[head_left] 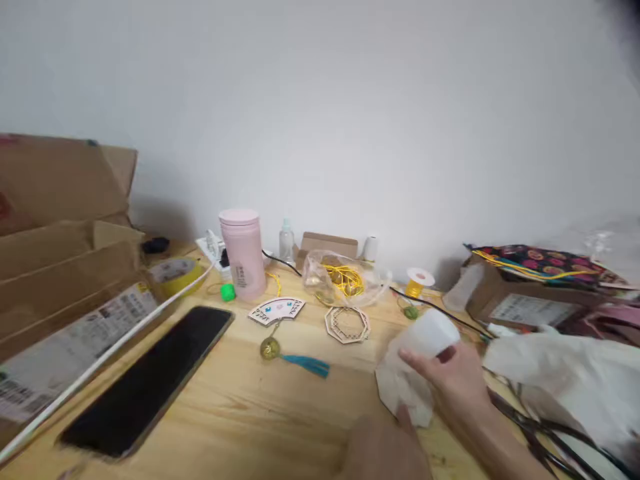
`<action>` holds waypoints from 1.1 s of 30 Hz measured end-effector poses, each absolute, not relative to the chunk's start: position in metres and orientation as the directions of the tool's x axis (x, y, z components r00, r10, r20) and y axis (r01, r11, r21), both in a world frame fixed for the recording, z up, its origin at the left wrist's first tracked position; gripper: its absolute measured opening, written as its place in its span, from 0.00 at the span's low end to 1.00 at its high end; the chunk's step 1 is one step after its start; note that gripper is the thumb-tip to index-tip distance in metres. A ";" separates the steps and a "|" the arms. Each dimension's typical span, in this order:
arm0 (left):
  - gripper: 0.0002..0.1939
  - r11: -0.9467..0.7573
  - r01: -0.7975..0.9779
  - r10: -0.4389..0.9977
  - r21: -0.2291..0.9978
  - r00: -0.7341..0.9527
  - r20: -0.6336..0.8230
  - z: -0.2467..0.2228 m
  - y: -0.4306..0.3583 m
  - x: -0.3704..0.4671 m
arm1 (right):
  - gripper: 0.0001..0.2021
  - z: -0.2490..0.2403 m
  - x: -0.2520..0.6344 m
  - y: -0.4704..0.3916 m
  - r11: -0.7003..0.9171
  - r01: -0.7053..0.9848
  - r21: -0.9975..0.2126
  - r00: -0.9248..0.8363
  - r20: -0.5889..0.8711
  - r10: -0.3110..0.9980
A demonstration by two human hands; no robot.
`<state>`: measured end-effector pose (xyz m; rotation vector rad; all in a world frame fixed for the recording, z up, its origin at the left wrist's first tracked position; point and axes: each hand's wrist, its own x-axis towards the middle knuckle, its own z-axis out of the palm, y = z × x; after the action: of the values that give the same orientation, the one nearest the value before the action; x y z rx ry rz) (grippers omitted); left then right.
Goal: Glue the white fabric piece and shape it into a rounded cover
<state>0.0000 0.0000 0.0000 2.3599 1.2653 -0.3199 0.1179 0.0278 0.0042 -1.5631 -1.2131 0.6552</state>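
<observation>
Toward the right of the table, my right hand (453,373) is closed around a white roll (431,331), thumb along its near side. A loose white sheet (405,383) hangs from the roll down to the tabletop. My left hand (385,447), blurred at the bottom edge, has one finger at the sheet's lower end; its other fingers are not clear. To the left lie a fan-shaped wooden pendant (278,309) with a brass-coloured bell (270,348) and a blue tassel (307,364). An octagonal wooden frame (347,325) lies behind, left of the roll.
Scissors (540,427) lie at the right, beside white bags (565,367) and a box (530,300). A phone (150,380), yellow tape (176,275) and an open cardboard box (65,267) are left. A pink cup (243,257) and a bag of yellow cord (345,279) stand behind.
</observation>
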 end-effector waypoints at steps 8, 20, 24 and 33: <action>0.22 -0.628 0.750 0.703 0.209 0.661 -0.261 0.001 -0.001 -0.010 | 0.17 0.015 0.130 0.036 0.003 0.356 -0.935 0.526 0.203 0.826; 0.12 -0.643 0.746 0.750 0.174 0.659 -0.052 0.009 0.020 -0.025 | 0.18 0.018 0.139 0.035 0.097 0.186 -0.978 0.569 0.187 0.801; 0.15 -0.655 0.734 0.739 0.183 0.672 -0.050 0.015 0.036 -0.037 | 0.18 0.016 0.145 0.036 0.136 0.119 -0.983 0.562 0.180 0.807; 0.15 -0.409 0.895 0.904 0.180 0.424 -0.051 0.022 0.042 -0.040 | 0.17 0.002 0.151 0.043 0.214 -0.156 -0.964 0.415 0.133 0.900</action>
<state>-0.0397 0.0424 0.0216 2.4951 1.5941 0.0804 0.1513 0.0425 0.0023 -1.1056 -0.8468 0.8695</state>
